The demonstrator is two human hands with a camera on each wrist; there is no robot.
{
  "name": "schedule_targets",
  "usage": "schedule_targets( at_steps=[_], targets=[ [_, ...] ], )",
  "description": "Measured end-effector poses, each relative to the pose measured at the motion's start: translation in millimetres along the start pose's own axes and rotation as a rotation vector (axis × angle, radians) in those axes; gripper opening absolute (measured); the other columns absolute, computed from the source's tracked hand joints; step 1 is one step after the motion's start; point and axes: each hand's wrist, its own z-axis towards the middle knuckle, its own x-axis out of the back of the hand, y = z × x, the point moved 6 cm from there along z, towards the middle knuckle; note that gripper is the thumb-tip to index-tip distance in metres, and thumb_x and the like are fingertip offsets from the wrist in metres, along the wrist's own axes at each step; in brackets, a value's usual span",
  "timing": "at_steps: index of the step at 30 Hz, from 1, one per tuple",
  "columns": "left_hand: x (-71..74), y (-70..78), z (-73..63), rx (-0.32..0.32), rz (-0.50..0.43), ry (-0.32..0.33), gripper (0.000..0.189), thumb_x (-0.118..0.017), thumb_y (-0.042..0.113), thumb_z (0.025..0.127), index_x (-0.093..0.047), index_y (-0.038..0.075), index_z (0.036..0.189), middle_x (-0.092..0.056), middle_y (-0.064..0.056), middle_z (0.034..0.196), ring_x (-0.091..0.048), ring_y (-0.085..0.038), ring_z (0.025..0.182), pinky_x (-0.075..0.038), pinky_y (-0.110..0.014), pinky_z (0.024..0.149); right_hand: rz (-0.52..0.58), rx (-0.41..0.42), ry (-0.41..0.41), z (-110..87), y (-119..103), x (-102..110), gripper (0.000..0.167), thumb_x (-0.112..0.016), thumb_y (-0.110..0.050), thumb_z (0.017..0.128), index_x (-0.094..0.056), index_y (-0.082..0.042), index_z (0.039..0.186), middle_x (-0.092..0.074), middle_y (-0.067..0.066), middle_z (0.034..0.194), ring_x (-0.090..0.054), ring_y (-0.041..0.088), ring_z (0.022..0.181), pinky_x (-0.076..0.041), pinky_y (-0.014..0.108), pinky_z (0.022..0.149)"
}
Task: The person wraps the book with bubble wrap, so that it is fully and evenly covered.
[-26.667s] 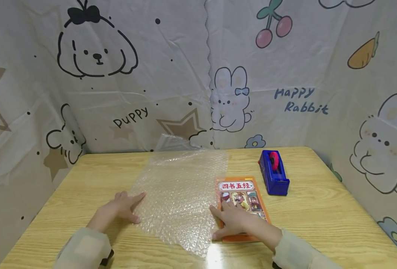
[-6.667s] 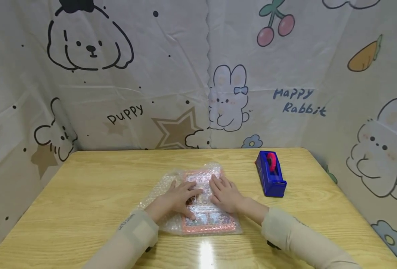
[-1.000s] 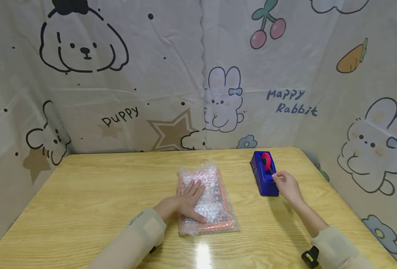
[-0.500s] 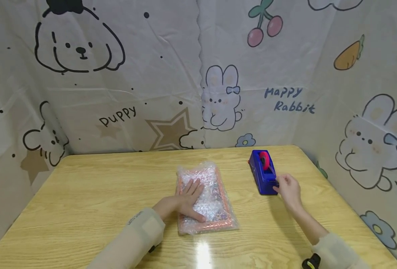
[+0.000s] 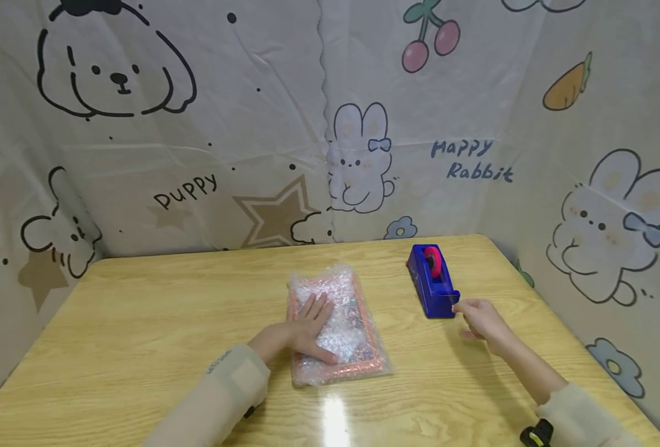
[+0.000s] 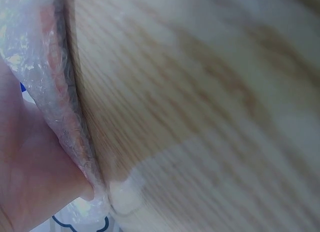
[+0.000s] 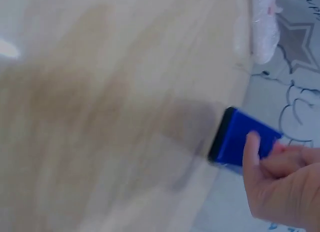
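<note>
A book in bubble wrap (image 5: 357, 323) lies on the table, its orange border showing through the clear film. My left hand (image 5: 309, 332) rests on it with fingers spread; in the left wrist view that hand (image 6: 37, 162) lies along the wrapped book's edge (image 6: 65, 87). To the right stands a blue tape dispenser (image 5: 431, 288) carrying a pink-cored roll of tape (image 5: 433, 261). My right hand (image 5: 483, 320) is at the dispenser's front end, thumb and finger pinching the clear tape's end, which is hard to make out. In the right wrist view, the right hand (image 7: 285, 179) partly covers the dispenser (image 7: 237, 142).
The wood-grain table (image 5: 167, 323) extends around the book and dispenser. A cloth with printed cartoons (image 5: 251, 124) hangs behind the table and along both sides.
The bubble wrap, earlier spread flat beside the book, now encloses it. My right hand left the book for the dispenser and has drawn slightly forward over the last second. The left hand stays put.
</note>
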Motion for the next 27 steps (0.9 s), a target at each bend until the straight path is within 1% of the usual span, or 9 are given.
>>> schedule_targets(
  at_steps=[2,4,6,8,11,14,17,24,27],
  targets=[
    [1.0,-0.2,-0.4,-0.001,0.000,-0.002,0.114,-0.060,0.066,0.072,0.005,0.009,0.146,0.019,-0.011,0.150,0.020,-0.029,0.136,0.018,-0.058,0.102,-0.002,-0.018,-0.047,2.8,7,-1,0.041,-0.039,-0.015,0.092,-0.045,0.015,0.119,-0.025,-0.010,0.045,-0.022,0.002,0.038,-0.052,0.024,0.061],
    [1.0,0.0,-0.6,-0.002,-0.015,-0.006,0.114,-0.060,0.065,0.072,0.006,0.009,0.146,0.020,-0.010,0.150,0.021,-0.029,0.135,0.017,-0.058,0.102,0.004,-0.033,-0.072,5.8,12,-1,0.041,-0.038,-0.018,0.094,-0.047,0.014,0.119,-0.025,-0.010,0.045,-0.023,0.002,0.038,-0.048,0.020,0.053],
    [1.2,0.3,-0.9,-0.002,-0.022,-0.007,0.114,-0.061,0.065,0.072,0.006,0.009,0.146,0.020,-0.010,0.150,0.021,-0.028,0.136,0.017,-0.058,0.102,0.009,-0.049,-0.079,8.4,16,0,0.045,-0.036,-0.023,0.097,-0.048,0.014,0.118,-0.025,-0.010,0.045,-0.023,0.002,0.039,-0.042,0.017,0.047],
    [1.3,0.6,-1.1,0.000,-0.025,-0.007,0.114,-0.061,0.064,0.072,0.006,0.009,0.146,0.019,-0.010,0.150,0.021,-0.028,0.136,0.017,-0.058,0.102,-0.016,-0.049,-0.088,9.8,17,1,0.050,-0.034,-0.029,0.098,-0.048,0.014,0.118,-0.026,-0.010,0.045,-0.024,0.002,0.039,-0.038,0.016,0.044],
    [1.2,0.4,-1.0,0.005,-0.025,-0.005,0.114,-0.061,0.064,0.072,0.005,0.009,0.146,0.019,-0.010,0.150,0.021,-0.028,0.136,0.017,-0.058,0.102,-0.048,-0.034,-0.063,10.8,15,6,0.058,-0.033,-0.036,0.098,-0.048,0.015,0.120,-0.025,-0.010,0.045,-0.023,0.002,0.039,-0.032,0.017,0.041],
    [0.7,0.6,-0.4,0.007,-0.025,-0.006,0.114,-0.061,0.064,0.072,0.005,0.009,0.146,0.019,-0.010,0.150,0.020,-0.028,0.136,0.017,-0.058,0.102,-0.079,0.006,-0.018,10.7,11,12,0.061,-0.035,-0.040,0.097,-0.048,0.015,0.121,-0.024,-0.010,0.046,-0.022,0.003,0.040,-0.030,0.019,0.041],
    [0.2,0.9,0.4,0.009,-0.025,-0.007,0.114,-0.061,0.064,0.072,0.006,0.010,0.146,0.020,-0.010,0.150,0.021,-0.028,0.136,0.017,-0.057,0.102,-0.057,0.018,0.013,11.2,8,14,0.061,-0.041,-0.041,0.096,-0.050,0.013,0.121,-0.023,-0.011,0.048,-0.022,0.003,0.041,-0.028,0.019,0.040],
    [0.1,1.7,1.9,-0.004,-0.008,-0.001,0.114,-0.060,0.066,0.071,0.005,0.009,0.146,0.019,-0.011,0.150,0.021,-0.029,0.136,0.020,-0.057,0.101,0.099,-0.055,0.058,13.8,12,9,0.054,-0.052,-0.033,0.092,-0.050,0.012,0.121,-0.026,-0.011,0.050,-0.026,0.003,0.042,-0.033,0.017,0.045],
    [0.5,0.7,1.6,0.002,0.019,0.000,0.115,-0.059,0.067,0.071,0.005,0.008,0.146,0.019,-0.012,0.150,0.020,-0.029,0.136,0.023,-0.057,0.099,0.133,-0.064,0.070,16.1,12,7,0.045,-0.054,-0.032,0.091,-0.055,0.007,0.114,-0.027,-0.011,0.050,-0.028,0.003,0.043,-0.035,0.017,0.047]
  ],
)
